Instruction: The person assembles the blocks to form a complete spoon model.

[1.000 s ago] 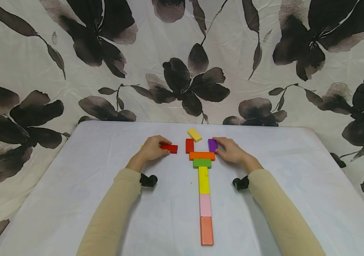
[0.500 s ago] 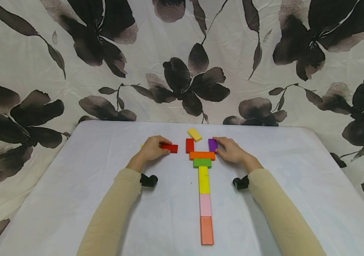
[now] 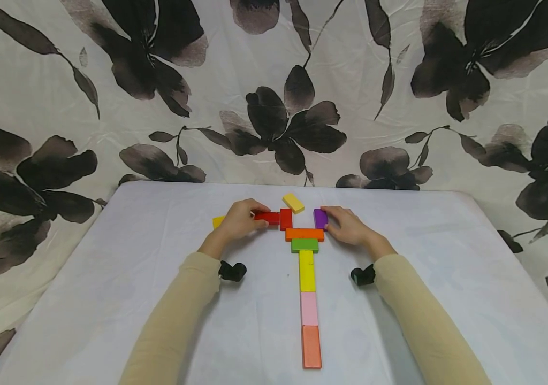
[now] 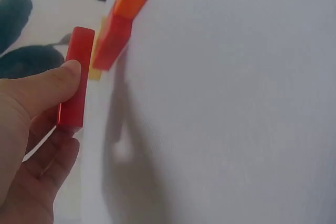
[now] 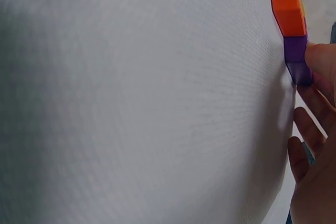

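Observation:
My left hand point(image 3: 241, 219) pinches a red block point(image 4: 76, 80) between thumb and fingers. It lies lengthwise beside a second red block point(image 3: 286, 220), and the left wrist view shows a narrow gap between them. With thumb and fingertips, my right hand point(image 3: 350, 225) pinches a purple block point(image 3: 320, 218). That purple block and the second red block stand above opposite ends of an orange block point(image 3: 304, 234). Under the orange one runs a column: a green block point(image 3: 304, 245), a yellow block point(image 3: 306, 271), a pink block point(image 3: 309, 308) and a salmon block point(image 3: 311, 347).
A tilted pale yellow block point(image 3: 293, 202) lies behind the two red and purple uprights. Another yellow block point(image 3: 218, 221) is partly hidden behind my left wrist. All lie on a white-covered table point(image 3: 134, 299), with a flower-patterned cloth point(image 3: 274, 80) behind its far edge.
My left hand has moved right with its red block, bringing it up beside the standing red one and uncovering more of the yellow block behind the wrist. My right hand stays put.

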`<state>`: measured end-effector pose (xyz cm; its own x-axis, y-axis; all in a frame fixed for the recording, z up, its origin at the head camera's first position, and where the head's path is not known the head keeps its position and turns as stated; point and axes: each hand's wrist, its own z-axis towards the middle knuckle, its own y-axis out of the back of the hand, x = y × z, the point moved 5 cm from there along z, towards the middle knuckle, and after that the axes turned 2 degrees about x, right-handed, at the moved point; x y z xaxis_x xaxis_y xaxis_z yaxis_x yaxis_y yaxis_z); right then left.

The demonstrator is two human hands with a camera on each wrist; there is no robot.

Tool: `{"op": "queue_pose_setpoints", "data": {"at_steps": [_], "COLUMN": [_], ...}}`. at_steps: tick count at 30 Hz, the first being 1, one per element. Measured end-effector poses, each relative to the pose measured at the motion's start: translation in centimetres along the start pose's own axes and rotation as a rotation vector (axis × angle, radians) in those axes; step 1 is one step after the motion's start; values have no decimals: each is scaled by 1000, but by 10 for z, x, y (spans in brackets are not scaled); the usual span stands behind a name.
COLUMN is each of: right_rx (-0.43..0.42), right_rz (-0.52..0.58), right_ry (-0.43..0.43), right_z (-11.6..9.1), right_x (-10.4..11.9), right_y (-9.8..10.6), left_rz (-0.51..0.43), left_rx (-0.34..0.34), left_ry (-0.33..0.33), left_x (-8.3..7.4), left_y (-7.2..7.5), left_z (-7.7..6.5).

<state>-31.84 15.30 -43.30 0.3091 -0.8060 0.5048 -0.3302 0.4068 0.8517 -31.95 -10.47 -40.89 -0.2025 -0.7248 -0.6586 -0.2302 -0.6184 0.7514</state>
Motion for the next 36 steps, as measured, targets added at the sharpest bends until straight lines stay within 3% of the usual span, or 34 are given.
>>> {"op": "queue_pose_setpoints", "data": {"at_steps": [8, 17, 27, 36], "right_rx": [-5, -31, -35, -34], "right_rz": [9, -13, -5, -2], "right_ry": [1, 38, 48, 50], "right_z": [-1, -2, -2, -1], "right_x": [0, 0, 1, 0], "right_y": [1, 0, 1, 0], "left_rz": [35, 72, 86, 101], "left_rx": [3, -7, -3, 1], "left_ry": [-64, -116, -96, -90], "left_x": [-29, -50, -61, -60], "left_y": [-15, -33, -49, -57], "left_z": [8, 14, 21, 23]}}
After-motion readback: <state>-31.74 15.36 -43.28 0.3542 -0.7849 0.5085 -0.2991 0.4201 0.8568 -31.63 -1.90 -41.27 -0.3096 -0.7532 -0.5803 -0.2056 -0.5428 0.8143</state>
